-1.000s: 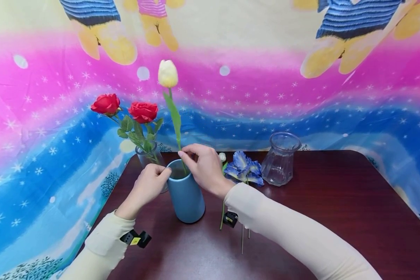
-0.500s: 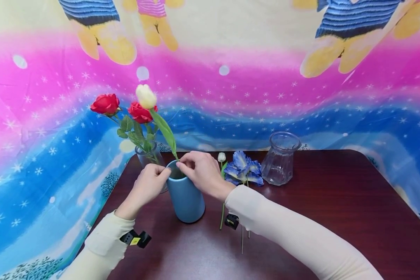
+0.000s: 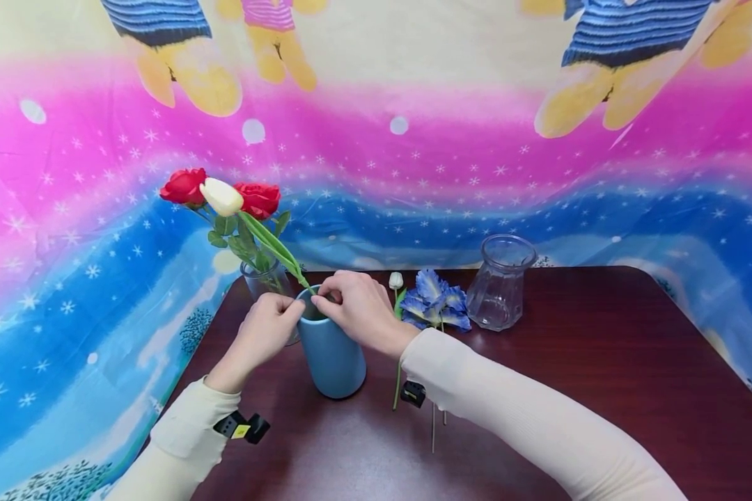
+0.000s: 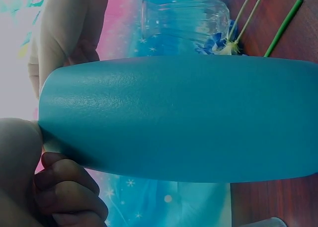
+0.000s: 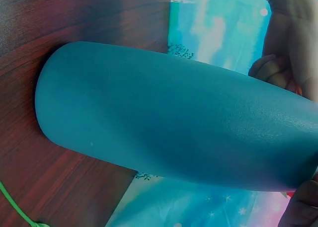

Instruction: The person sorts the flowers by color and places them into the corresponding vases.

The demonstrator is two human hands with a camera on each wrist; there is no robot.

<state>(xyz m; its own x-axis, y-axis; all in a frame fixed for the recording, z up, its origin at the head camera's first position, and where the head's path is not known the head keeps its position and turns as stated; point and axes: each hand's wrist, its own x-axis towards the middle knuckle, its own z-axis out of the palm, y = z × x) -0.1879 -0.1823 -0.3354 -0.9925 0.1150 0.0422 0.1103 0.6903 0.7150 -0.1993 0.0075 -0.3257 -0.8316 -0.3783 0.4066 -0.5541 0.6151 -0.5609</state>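
Observation:
A tall blue vase [image 3: 333,358] stands upright on the dark wooden table. My left hand [image 3: 266,323] pinches its rim on the left side, thumb at the lip and fingers curled below, as the left wrist view shows beside the vase wall [image 4: 174,120]. At the opposite side of the mouth, my right hand [image 3: 366,309] holds the stem of a white tulip [image 3: 221,197] between thumb and fingers. The tulip leans far left over the rim, its bloom overlapping two red roses [image 3: 260,200] in the head view. The lower stem is hidden by the vase and hand.
The roses stand in a glass vase [image 3: 265,280] behind my left hand. Right of the blue vase lie a small white tulip [image 3: 395,280] and blue irises [image 3: 435,303]. Farther right is a second glass vase [image 3: 500,296]. A printed cloth [image 3: 376,229] hangs behind the table [image 3: 601,362].
The white tulip has tipped from nearly upright to leaning far left, its bloom dropping in front of the roses. My right hand has lowered slightly toward the rim; the left has stayed put.

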